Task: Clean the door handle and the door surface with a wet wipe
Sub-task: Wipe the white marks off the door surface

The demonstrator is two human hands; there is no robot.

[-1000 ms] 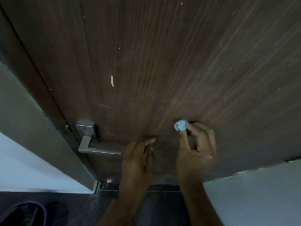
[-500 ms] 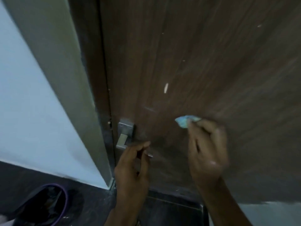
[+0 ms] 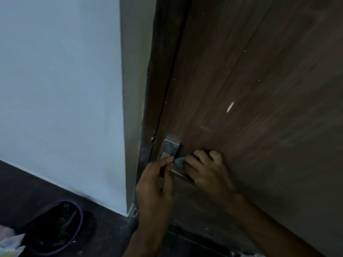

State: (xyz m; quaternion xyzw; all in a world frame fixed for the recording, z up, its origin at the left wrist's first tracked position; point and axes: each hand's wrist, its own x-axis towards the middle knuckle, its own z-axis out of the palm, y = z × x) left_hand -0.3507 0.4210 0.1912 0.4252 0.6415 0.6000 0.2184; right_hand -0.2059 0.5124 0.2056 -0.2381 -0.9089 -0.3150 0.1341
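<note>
A dark brown wooden door (image 3: 259, 89) fills the right of the head view, with a white smear on it above the hands. Its silver handle (image 3: 169, 148) sits by the door's left edge; the lever is mostly hidden behind my hands. My right hand (image 3: 206, 171) pinches a small crumpled pale blue wet wipe (image 3: 179, 161) right over the lever. My left hand (image 3: 157, 182) has its fingertips at the wipe's left end, just below the handle plate; whether it pinches the wipe I cannot tell.
A grey door frame (image 3: 135, 108) and a white wall (image 3: 59, 89) stand to the left. On the dark floor at lower left sits a black bin with a purple rim (image 3: 61, 227), and some pale packaging (image 3: 9, 243) shows at the corner.
My right hand brought the wipe leftward and down from the door surface to the handle. My left hand rose to meet it. The camera swung left, showing more wall.
</note>
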